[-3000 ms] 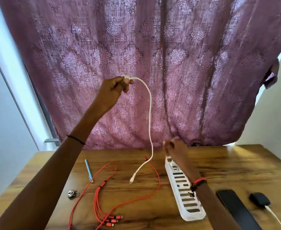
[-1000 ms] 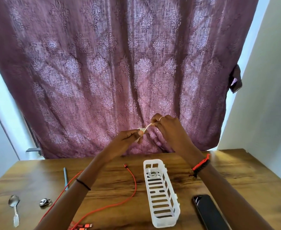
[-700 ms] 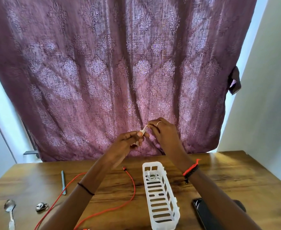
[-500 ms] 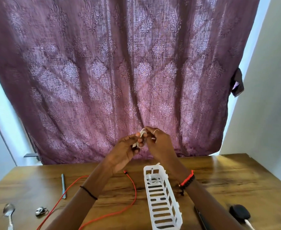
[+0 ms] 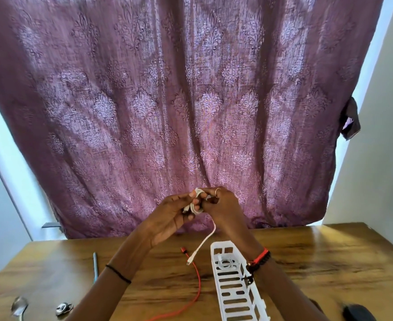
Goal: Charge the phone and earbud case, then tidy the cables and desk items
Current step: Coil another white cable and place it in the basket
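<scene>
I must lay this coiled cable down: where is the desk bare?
Bare wood: right of the white basket up to the desk edge; also left of the pen. Crowded: red cable beside the basket, spoon and metal clip front left, black item front right.

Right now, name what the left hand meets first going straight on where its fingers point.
The left hand points into the right hand, with only the white cable they both grip between; depth is uncertain.

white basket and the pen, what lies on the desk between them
In the head view, the red cable lies between the white basket and pen; the left forearm crosses above.
</scene>
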